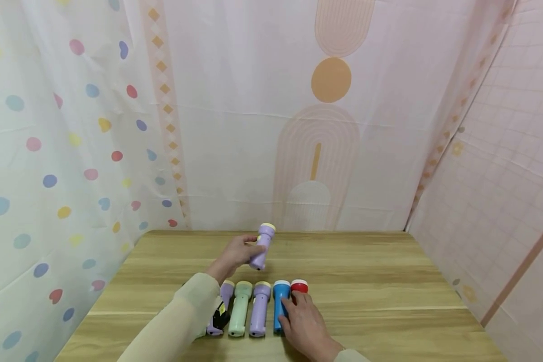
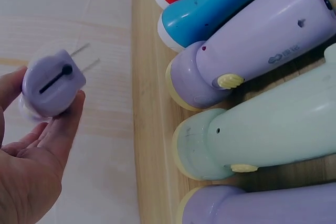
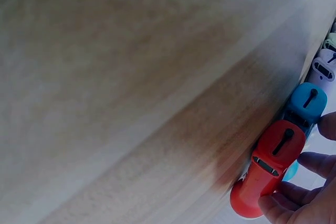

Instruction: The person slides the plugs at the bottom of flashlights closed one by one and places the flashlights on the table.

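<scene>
My left hand (image 1: 237,254) grips a purple flashlight (image 1: 264,241) with a pale yellow head rim, raised over the table behind the row. In the left wrist view its tail end faces the camera, showing a black slot, and two thin metal prongs stick out at its side. Over the right end of the row lies my right hand (image 1: 307,322), its fingers resting on a red flashlight (image 3: 281,145). The thumb is right at the blue flashlight (image 3: 308,100) beside it. Part of the red body is hidden under this hand in the head view.
Left of the blue flashlight lie a purple flashlight (image 1: 259,311), a light green flashlight (image 1: 240,311) and another purple flashlight (image 1: 227,290), partly covered by the left sleeve (image 1: 176,311). The wooden table (image 1: 380,281) ends at a patterned curtain (image 1: 235,166).
</scene>
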`<state>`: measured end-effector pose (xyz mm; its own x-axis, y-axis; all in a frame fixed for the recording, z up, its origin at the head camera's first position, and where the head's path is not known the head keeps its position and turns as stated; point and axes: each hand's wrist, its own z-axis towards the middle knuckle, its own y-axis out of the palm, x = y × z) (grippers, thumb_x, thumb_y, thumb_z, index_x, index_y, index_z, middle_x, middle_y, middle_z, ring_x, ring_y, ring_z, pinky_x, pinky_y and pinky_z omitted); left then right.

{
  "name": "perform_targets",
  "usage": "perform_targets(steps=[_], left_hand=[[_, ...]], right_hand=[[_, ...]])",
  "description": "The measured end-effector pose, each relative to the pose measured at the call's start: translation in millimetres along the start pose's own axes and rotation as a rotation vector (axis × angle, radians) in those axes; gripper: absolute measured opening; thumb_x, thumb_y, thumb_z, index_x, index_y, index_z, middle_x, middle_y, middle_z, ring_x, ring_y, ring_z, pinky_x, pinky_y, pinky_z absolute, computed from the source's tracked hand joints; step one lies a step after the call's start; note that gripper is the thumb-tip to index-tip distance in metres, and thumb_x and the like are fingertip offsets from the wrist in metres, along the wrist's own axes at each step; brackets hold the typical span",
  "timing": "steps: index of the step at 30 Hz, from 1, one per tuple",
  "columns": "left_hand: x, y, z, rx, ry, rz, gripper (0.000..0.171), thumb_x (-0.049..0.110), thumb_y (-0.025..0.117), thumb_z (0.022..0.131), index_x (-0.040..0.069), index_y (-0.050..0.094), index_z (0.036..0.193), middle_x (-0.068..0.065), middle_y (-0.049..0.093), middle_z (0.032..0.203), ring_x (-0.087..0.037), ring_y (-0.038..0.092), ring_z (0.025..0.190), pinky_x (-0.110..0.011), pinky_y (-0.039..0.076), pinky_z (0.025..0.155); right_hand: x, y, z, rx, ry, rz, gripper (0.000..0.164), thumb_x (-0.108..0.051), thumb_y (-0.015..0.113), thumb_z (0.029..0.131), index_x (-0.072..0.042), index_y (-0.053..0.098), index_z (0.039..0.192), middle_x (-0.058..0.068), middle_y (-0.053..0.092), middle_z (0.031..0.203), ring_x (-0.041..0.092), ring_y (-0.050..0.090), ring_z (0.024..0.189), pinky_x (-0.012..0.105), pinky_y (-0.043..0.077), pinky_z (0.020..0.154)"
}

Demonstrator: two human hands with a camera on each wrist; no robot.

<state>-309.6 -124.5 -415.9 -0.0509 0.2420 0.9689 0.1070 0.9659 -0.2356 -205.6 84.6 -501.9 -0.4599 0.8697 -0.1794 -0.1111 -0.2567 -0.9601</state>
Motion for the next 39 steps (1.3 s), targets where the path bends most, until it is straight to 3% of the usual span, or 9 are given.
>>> perform_targets(steps=[7, 13, 16, 22, 28, 34, 39], left_hand=[[1.0, 2.1, -2.5, 0.028, 0.034, -0.010, 0.046, 0.011, 0.062, 0.093, -0.012, 0.053, 0.132, -0.024, 0.062, 0.118, -0.028, 0.063, 0.100, -0.043, 0.054, 0.086], [1.0, 4.4, -4.6, 0.039, 0.050, 0.000, 0.046, 0.009, 0.062, 0.093, -0.012, 0.052, 0.133, -0.024, 0.064, 0.116, -0.028, 0.064, 0.098, -0.041, 0.053, 0.085], [0.6, 6.4, -5.1, 0.023, 0.042, -0.044, 0.047, 0.008, 0.061, 0.095, -0.014, 0.049, 0.135, -0.027, 0.062, 0.119, -0.032, 0.065, 0.101, -0.043, 0.054, 0.086], [2.0, 10.0, -6.2, 0.002, 0.027, -0.110, 0.041, 0.006, 0.059, 0.097, -0.014, 0.051, 0.132, -0.029, 0.061, 0.120, -0.032, 0.065, 0.102, -0.044, 0.055, 0.087], [4.3, 10.8, -7.3, 0.001, 0.020, -0.147, 0.037, 0.006, 0.058, 0.099, -0.014, 0.053, 0.129, -0.027, 0.062, 0.117, -0.026, 0.065, 0.095, -0.043, 0.055, 0.086], [1.9, 10.6, -6.0, 0.003, 0.000, -0.186, 0.044, 0.008, 0.056, 0.100, -0.016, 0.045, 0.136, -0.032, 0.058, 0.125, -0.028, 0.064, 0.098, -0.044, 0.054, 0.089], [3.1, 11.6, -6.8, -0.008, -0.011, -0.196, 0.042, 0.010, 0.054, 0.102, -0.014, 0.048, 0.135, -0.028, 0.059, 0.123, -0.027, 0.065, 0.100, -0.043, 0.054, 0.090]], right_hand=[[0, -3, 2, 0.010, 0.004, 0.038, 0.044, -0.036, 0.065, 0.096, -0.008, 0.064, 0.129, 0.017, 0.057, 0.127, 0.032, 0.054, 0.113, 0.050, 0.048, 0.095], [2, -5, 8, 0.233, -0.074, 0.046, 0.035, -0.027, 0.071, 0.090, -0.005, 0.070, 0.116, 0.017, 0.064, 0.112, 0.033, 0.059, 0.101, 0.047, 0.051, 0.086], [1, -9, 14, 0.292, -0.050, 0.121, 0.032, -0.024, 0.071, 0.090, -0.004, 0.070, 0.115, 0.016, 0.064, 0.109, 0.033, 0.060, 0.100, 0.047, 0.051, 0.083], [-2, -26, 30, 0.222, 0.100, 0.414, 0.037, -0.026, 0.066, 0.096, 0.001, 0.067, 0.121, 0.018, 0.065, 0.115, 0.035, 0.060, 0.109, 0.052, 0.049, 0.090], [-4, -33, 42, 0.140, 0.225, 0.691, 0.041, -0.033, 0.062, 0.099, -0.001, 0.068, 0.122, 0.013, 0.068, 0.115, 0.025, 0.065, 0.097, 0.043, 0.054, 0.079], [-6, -32, 48, 0.101, 0.306, 0.897, 0.045, -0.039, 0.057, 0.101, -0.003, 0.067, 0.125, 0.010, 0.069, 0.115, 0.026, 0.063, 0.104, 0.046, 0.052, 0.086], [-9, -31, 52, 0.090, 0.364, 1.091, 0.047, -0.040, 0.056, 0.101, -0.001, 0.066, 0.125, 0.013, 0.067, 0.114, 0.033, 0.064, 0.101, 0.042, 0.053, 0.081]])
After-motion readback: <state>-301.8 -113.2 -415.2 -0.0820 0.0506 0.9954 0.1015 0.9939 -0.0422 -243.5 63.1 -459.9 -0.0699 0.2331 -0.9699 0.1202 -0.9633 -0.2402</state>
